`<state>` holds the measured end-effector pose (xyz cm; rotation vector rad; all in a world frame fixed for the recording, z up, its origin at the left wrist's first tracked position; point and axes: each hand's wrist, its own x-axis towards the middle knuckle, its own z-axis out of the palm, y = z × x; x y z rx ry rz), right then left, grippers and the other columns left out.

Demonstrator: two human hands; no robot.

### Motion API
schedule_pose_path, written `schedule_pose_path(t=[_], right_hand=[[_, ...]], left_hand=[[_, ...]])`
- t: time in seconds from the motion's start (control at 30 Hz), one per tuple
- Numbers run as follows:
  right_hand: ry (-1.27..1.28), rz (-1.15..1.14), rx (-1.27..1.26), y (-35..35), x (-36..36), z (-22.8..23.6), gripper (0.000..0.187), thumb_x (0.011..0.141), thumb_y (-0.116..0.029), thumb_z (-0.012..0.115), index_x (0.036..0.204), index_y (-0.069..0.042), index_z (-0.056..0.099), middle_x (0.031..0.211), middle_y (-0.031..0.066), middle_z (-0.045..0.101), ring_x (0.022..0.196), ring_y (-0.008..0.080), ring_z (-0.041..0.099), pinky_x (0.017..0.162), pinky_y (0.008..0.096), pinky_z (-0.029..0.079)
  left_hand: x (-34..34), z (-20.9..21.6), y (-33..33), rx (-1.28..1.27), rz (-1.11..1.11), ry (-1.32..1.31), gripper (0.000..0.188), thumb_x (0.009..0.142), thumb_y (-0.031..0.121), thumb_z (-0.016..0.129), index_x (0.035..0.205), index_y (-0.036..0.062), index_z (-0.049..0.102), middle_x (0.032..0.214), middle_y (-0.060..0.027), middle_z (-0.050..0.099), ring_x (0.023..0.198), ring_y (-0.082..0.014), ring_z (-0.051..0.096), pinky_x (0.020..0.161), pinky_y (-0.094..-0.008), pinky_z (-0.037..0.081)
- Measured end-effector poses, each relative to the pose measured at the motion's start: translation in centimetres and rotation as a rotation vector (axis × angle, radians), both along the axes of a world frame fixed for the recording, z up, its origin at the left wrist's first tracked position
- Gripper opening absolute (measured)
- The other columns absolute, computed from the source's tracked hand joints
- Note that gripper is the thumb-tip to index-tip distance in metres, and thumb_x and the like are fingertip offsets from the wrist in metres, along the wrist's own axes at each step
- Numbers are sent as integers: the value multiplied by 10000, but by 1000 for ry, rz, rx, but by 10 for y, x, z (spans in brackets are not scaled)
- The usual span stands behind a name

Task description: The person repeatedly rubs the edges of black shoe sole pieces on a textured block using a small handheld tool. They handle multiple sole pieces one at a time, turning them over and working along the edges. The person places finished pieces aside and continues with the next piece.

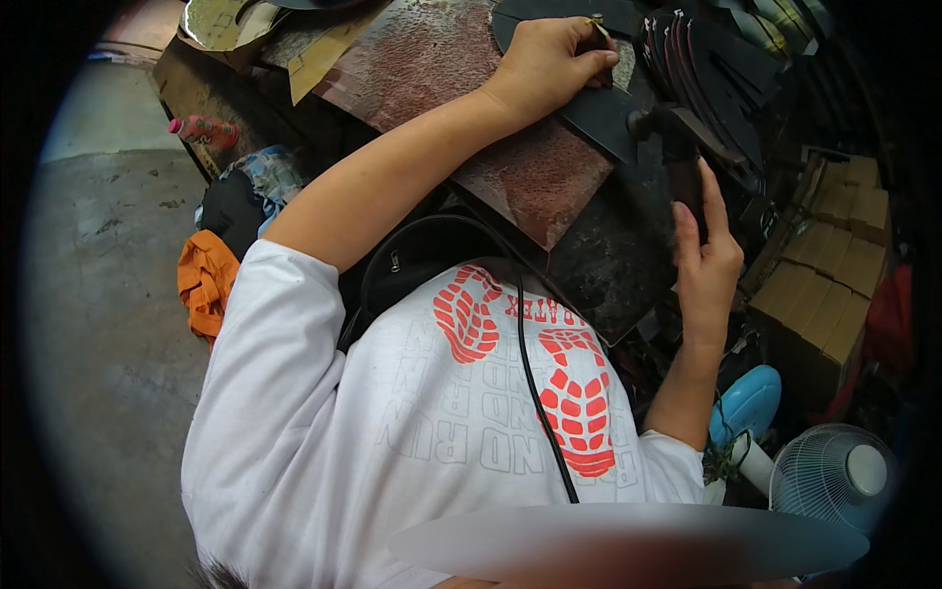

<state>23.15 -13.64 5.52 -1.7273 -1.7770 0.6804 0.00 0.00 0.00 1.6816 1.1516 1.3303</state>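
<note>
My left hand (554, 64) is closed over the work surface, thumb and fingers pinching a short tool with a brass-coloured end (598, 21); most of it is hidden by the fingers. Beneath that hand lies a flat dark sheet piece (601, 120), on a worn reddish-brown board (530, 191). To the right, my right hand (708, 245) grips the dark handle of a hammer (677, 133). The hammer's round face points left and is near the edge of the dark sheet piece.
Curved black strips (702, 93) are stacked beyond the hammer. Cardboard boxes (824, 275) and a white fan (834, 476) stand at the right. A pink bottle (204, 131), an orange cloth (206, 280) and a yellowish strip (329, 59) lie to the left.
</note>
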Motion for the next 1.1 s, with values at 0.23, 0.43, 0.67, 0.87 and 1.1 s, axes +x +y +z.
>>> schedule_pose_path(t=[0.23, 0.43, 0.67, 0.87, 1.1], right_hand=[[232, 137, 659, -16, 52, 89, 513, 997, -456, 531, 1135, 34, 592, 888, 153, 618, 664, 188, 566, 584, 285, 478], [88, 35, 329, -11, 15, 20, 423, 985, -272, 618, 1369, -118, 530, 1094, 129, 674, 603, 92, 560, 543, 249, 477], [249, 66, 582, -14, 35, 65, 448, 1022, -365, 561, 1247, 22, 561, 1020, 164, 648, 629, 116, 567, 534, 224, 456], [83, 87, 418, -6, 20, 27, 435, 989, -223, 622, 1397, -108, 527, 807, 76, 665, 630, 111, 610, 589, 261, 505], [-137, 26, 18, -12, 10, -4, 519, 972, -225, 661, 1468, -210, 509, 1169, 179, 705, 989, 292, 723, 790, 375, 560]], left_hand=[[10, 7, -5, 369, -52, 231, 176, 874, 156, 723, 976, 15, 706, 826, -128, 722, 762, -254, 726, 687, -331, 569], [23, 15, -21, 622, -55, 481, 54, 841, 110, 677, 866, 70, 651, 786, -102, 664, 780, -308, 688, 702, -394, 556], [15, 14, -15, 458, -9, 400, 109, 835, 113, 688, 924, 56, 665, 818, -124, 681, 780, -311, 691, 702, -388, 553], [21, 16, -20, 613, -21, 474, 117, 850, 131, 698, 916, 36, 682, 785, -140, 684, 752, -322, 693, 676, -383, 555], [15, 8, -10, 23, -30, 38, 168, 904, 143, 688, 973, -8, 713, 785, -119, 724, 698, -198, 734, 641, -308, 575]])
